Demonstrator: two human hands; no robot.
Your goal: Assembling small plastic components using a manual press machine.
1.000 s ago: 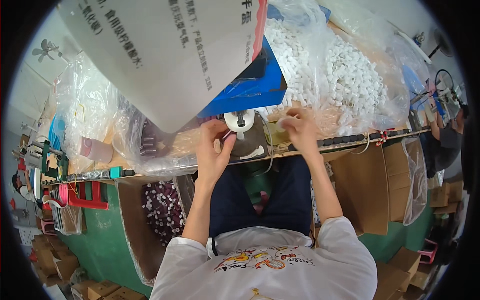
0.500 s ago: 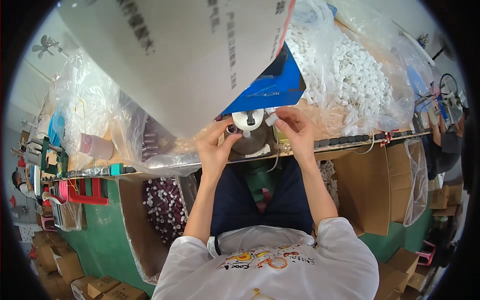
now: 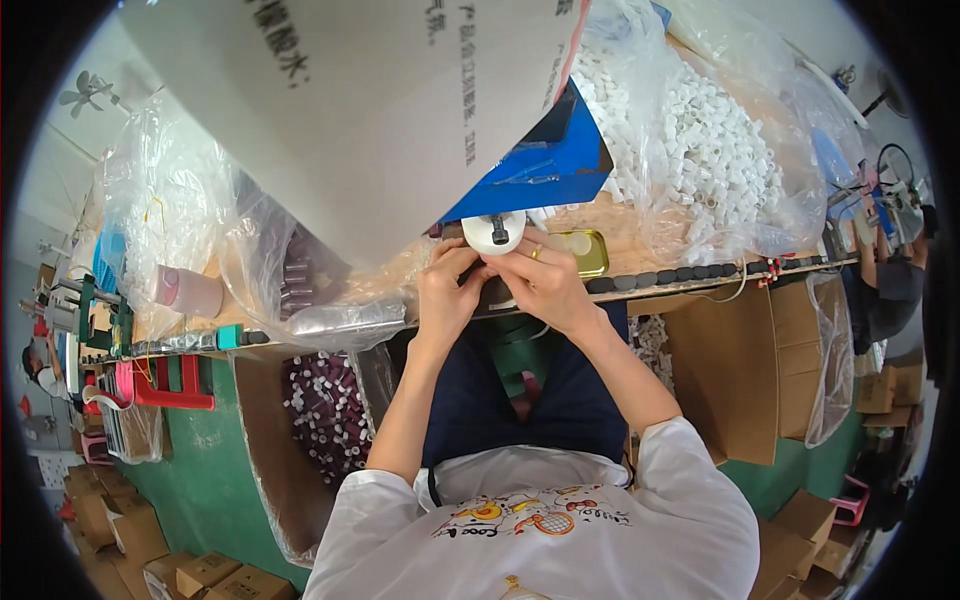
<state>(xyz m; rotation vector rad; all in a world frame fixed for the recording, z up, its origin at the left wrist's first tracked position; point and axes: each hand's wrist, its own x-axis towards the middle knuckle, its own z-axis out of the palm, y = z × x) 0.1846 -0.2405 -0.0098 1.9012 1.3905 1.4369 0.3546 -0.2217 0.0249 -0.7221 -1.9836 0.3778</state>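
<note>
My left hand (image 3: 447,292) and my right hand (image 3: 545,283) meet at the table's front edge, fingers pinched together. Half a second ago the left held a dark purple tube and the right a small white cap; the closed fingers now hide most of both. Just beyond the fingertips is a round white machine part (image 3: 485,236) with a black fitting at its centre. Behind it stands a blue machine housing (image 3: 550,178). A shallow yellow-rimmed tin (image 3: 597,262) lies beside my right hand.
A large paper sheet (image 3: 370,110) blocks the upper middle. White caps (image 3: 715,150) are heaped in clear plastic at right. Purple tubes with white caps (image 3: 328,410) fill a box below left. A pink jar (image 3: 190,292) stands at left. At far right a person (image 3: 890,300) works.
My hands have come together, the right moving left to meet the left. The white cap and tube are now covered by fingers. The tin beside my right hand has come into sight.
</note>
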